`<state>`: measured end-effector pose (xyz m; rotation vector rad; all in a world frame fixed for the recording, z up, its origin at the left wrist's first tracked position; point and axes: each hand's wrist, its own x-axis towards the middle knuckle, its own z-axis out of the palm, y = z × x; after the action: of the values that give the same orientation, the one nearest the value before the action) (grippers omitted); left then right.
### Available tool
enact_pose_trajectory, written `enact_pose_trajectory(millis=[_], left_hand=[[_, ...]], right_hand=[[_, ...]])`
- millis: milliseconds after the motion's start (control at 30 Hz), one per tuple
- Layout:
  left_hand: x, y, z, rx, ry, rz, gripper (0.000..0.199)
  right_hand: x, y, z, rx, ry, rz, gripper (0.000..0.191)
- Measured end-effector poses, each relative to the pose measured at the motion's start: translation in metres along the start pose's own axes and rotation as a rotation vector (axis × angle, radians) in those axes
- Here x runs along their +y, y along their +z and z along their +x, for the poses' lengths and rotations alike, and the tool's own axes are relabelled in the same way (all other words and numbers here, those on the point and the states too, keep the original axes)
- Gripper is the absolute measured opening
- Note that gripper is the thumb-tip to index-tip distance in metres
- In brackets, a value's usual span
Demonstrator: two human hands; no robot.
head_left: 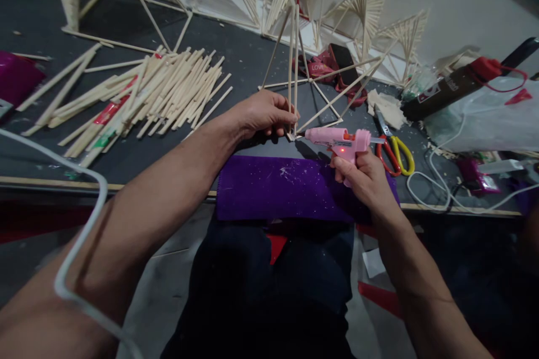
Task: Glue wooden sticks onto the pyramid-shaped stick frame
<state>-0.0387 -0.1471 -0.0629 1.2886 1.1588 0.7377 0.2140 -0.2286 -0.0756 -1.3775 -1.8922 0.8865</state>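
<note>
Left hand [269,115] pinching upright wooden stick [290,81]; right hand [362,174] gripping pink glue gun [337,139], nozzle near stick's base.

My right grip [357,173] partly hides the glue gun [330,136]. The left edge cuts off 1 packet [19,79]. I can't read the blurred lettering [452,84] on the bottle [461,79].

Just to the right of the right hand [360,176] lie scissors [391,148] with one red and one yellow handle. Farther right and beyond that hand, a dark bottle [450,90] with a red cap leans by a translucent plastic bag [488,123]. Beyond the left hand [267,115], off to its right, a red strap [320,67] reading "LOVE" touches a dark rectangular object [343,59]. A magenta packet [19,81] sits well left of the left hand.
</note>
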Motion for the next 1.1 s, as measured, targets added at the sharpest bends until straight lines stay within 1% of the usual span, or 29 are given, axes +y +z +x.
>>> enact_pose_trajectory(millis=[267,500,733,833,967,1100], left_hand=[[0.0013,0.0001,-0.0010,-0.003,-0.008,-0.001,0.003],[-0.0004,-0.0007,0.0003,-0.010,-0.004,0.005,0.007],[0.0004,0.0002,-0.0007,0.010,-0.008,0.007,0.005],[0.0001,0.0003,-0.0002,0.005,-0.006,0.013,0.006],[-0.0005,0.0001,0.0001,0.003,-0.008,0.015,0.008],[-0.0009,0.0003,-0.0001,0.007,-0.002,0.005,0.007]], right_hand=[[0.0003,0.0011,-0.0004,0.021,-0.010,0.013,0.029],[0.0002,0.0006,0.0002,-0.007,0.003,0.015,0.028],[-0.0015,0.0019,-0.0010,0.012,0.008,0.066,0.024],[-0.0018,0.0025,-0.0021,0.018,0.017,0.052,0.024],[0.0009,0.0032,-0.0055,0.026,-0.021,-0.068,0.025],[0.0005,0.0048,-0.0093,0.089,-0.145,-0.310,0.024]])
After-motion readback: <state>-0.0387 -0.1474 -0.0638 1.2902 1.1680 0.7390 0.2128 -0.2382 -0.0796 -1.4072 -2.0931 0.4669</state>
